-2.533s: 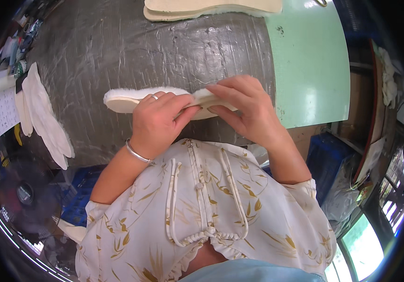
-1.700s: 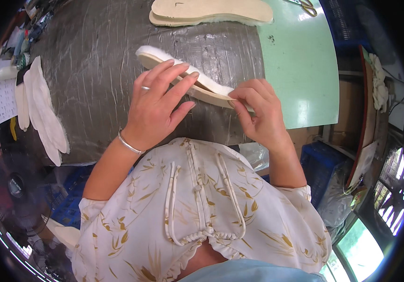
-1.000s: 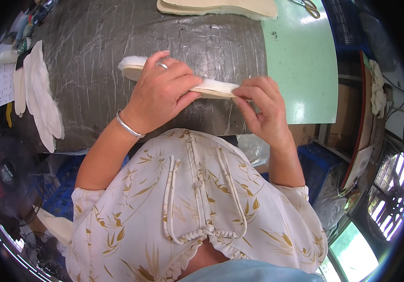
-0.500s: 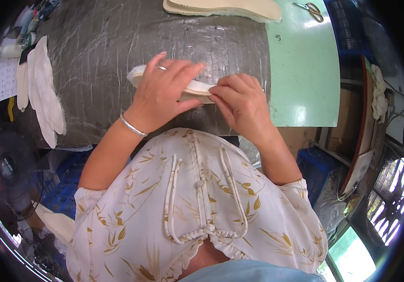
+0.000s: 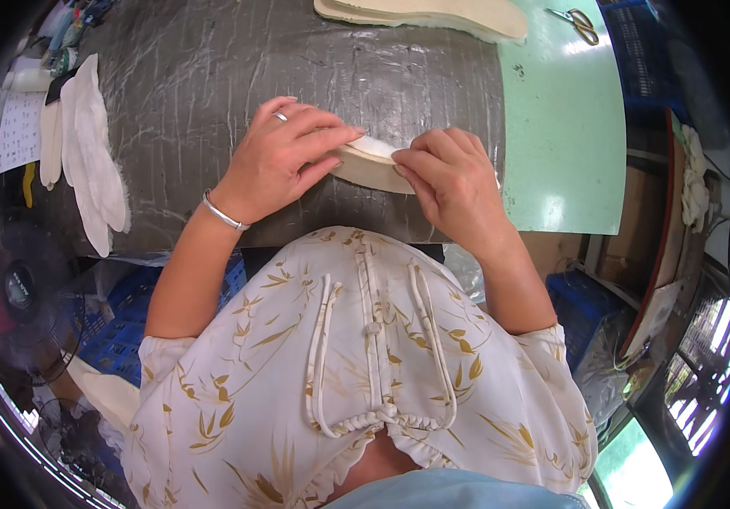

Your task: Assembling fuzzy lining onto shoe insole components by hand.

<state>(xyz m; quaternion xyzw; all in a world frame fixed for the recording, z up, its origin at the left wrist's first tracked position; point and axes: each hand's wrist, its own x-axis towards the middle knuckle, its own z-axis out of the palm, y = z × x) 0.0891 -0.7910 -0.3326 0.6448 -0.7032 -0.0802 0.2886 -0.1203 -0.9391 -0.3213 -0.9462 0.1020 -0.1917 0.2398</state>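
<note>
A cream insole with white fleece [image 5: 375,172] is held just above the dark tabletop, close in front of my body. My left hand [image 5: 287,151], with a ring and a bracelet, closes over its left part, thumb below and fingertips on the upper edge. The left end of the insole is hidden under that hand. At the other end my right hand [image 5: 458,182] pinches the edge between thumb and forefinger, its other fingers curled. White fleece shows along the far edge between my hands, with the smooth cream layer facing me.
A stack of cream insoles [image 5: 424,15] lies at the far edge. White fleece insoles [image 5: 93,161] rest at the left. Scissors [image 5: 581,27] sit on the green mat [image 5: 562,136] at the right. A black fan [image 5: 21,288] and blue crates [image 5: 114,327] stand at lower left.
My left hand has closed its spread fingers onto the insole. The insole has turned so more of its cream layer shows. The whole view has shifted slightly.
</note>
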